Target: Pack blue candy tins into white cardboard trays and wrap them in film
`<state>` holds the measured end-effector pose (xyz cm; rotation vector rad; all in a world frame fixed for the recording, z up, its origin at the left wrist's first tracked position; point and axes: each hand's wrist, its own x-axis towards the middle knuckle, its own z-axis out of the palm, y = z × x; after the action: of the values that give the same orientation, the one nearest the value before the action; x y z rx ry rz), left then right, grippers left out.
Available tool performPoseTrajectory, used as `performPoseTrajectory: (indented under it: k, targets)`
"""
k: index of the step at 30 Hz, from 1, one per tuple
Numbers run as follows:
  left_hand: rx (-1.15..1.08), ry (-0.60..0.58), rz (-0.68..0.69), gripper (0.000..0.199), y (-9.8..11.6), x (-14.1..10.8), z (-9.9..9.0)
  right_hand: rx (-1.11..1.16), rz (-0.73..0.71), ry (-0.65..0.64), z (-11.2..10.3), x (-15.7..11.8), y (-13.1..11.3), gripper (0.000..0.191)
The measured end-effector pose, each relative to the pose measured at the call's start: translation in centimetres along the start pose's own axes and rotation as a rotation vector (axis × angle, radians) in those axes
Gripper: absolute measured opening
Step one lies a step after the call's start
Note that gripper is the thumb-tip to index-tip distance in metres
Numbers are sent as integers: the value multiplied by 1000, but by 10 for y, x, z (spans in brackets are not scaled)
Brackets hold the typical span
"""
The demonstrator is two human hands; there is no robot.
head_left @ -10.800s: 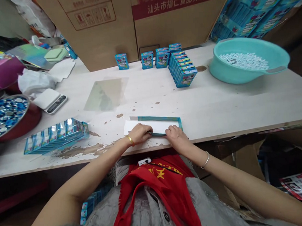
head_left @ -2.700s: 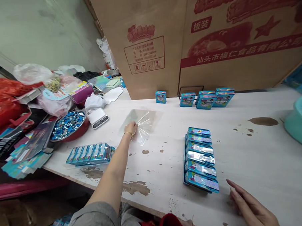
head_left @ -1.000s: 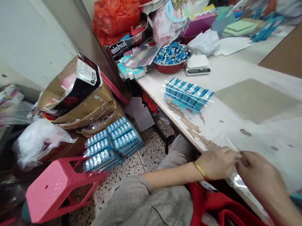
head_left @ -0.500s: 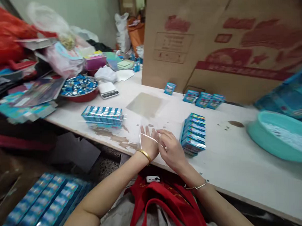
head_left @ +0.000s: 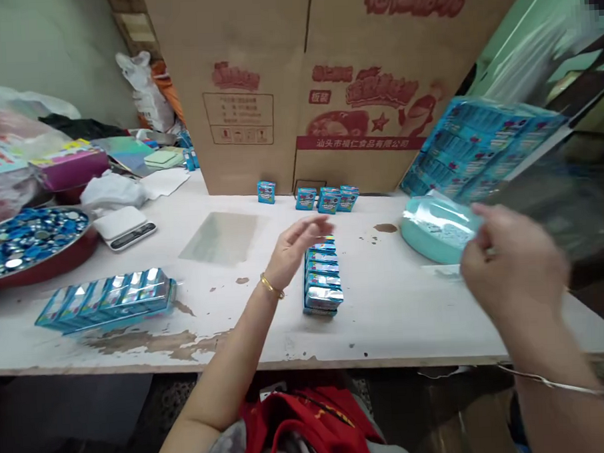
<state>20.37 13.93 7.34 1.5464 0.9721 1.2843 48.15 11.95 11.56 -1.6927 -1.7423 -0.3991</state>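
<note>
My left hand (head_left: 295, 247) hovers just above the left side of a row of small blue boxes (head_left: 324, 279), fingers stretched out and holding nothing. My right hand (head_left: 516, 264), blurred, is raised at the right with its fingers pinched together on a clear plastic film (head_left: 444, 217). That film hangs in front of a turquoise basin (head_left: 423, 244) with whitish contents. Another row of blue boxes (head_left: 105, 298), wrapped in clear plastic, lies at the left of the table.
Small blue boxes (head_left: 328, 200) stand before a big carton (head_left: 259, 161) at the back. A clear sheet (head_left: 222, 236), a white scale (head_left: 124, 227) and a red bowl (head_left: 82, 246) of blue wrapped pieces are on the table (head_left: 247, 349). Wrapped blue packs (head_left: 468, 146) are stacked at the right.
My hands have parted: the right has swung out to the right with clear film, the left has lifted toward the box row. The view has turned right.
</note>
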Motion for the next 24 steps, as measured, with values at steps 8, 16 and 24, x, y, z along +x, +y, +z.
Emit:
performPoseTrajectory:
  k: [8,16,24]
  targets:
    - [52,269,-613,64,-141,5,17,464,134,-684,176,-92,-18,47]
    - [-309,476,-712,84,-123,23,42,986,220,-572,218,-132,-38,56]
    - [-630,132,-801,44,-114,-2,22,1099,163,-526,199,-158,-55,49]
